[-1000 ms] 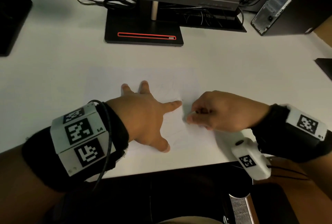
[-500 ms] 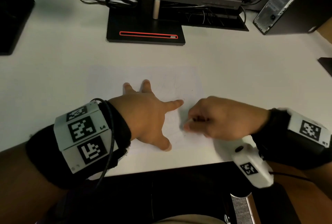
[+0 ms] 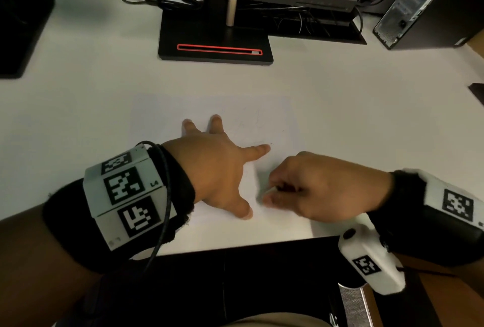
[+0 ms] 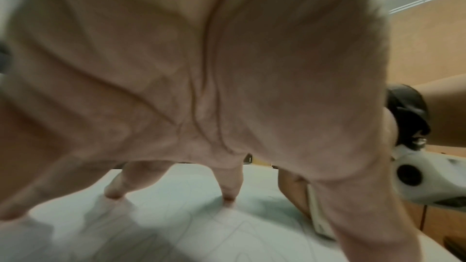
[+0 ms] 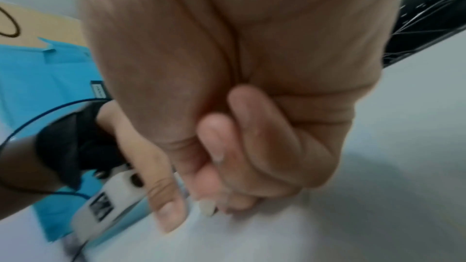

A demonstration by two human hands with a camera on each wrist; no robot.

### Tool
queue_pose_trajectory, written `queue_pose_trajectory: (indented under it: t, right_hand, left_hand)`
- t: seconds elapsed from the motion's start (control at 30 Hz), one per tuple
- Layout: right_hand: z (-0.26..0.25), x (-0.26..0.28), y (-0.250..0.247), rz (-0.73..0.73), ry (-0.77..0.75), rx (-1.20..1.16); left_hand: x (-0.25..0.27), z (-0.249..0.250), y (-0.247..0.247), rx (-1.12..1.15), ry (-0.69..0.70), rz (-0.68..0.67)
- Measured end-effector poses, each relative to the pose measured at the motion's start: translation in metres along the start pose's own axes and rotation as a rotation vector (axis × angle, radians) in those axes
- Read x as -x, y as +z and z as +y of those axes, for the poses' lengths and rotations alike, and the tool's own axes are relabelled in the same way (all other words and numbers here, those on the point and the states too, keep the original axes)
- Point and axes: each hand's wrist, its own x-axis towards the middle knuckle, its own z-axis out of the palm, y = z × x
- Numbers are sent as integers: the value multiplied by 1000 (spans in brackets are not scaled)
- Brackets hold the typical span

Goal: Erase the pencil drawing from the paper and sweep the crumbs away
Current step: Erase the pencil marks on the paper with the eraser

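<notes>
We see the paper (image 3: 167, 117) lying flat on the white table (image 3: 366, 117), faint pencil lines (image 3: 248, 124) on its right part; our left hand (image 3: 217, 169) presses it down, fingers spread straight; our right hand (image 3: 314, 187) — fingers curled — pinches a white eraser (image 5: 207, 207) against the sheet; a monitor stand (image 3: 214, 41) sits beyond.

Monitor base (image 3: 215, 46) blocks the far desk (image 3: 366, 122); sides lie open.
</notes>
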Motion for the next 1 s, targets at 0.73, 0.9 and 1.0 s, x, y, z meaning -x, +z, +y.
queue_pose_trajectory:
  t: [0.73,0.9,1.0]
  right_hand:
    - [-16,3,14,6,-16,3]
    - [-3,1,7,85,48,-15]
    - [-10,4,11,52,18,-7]
  left_hand:
    - [3,0,-1,-15,8,-4]
    - [3,-1,-1,-13,14,-4]
    - [3,0,-1,-12,8,-7]
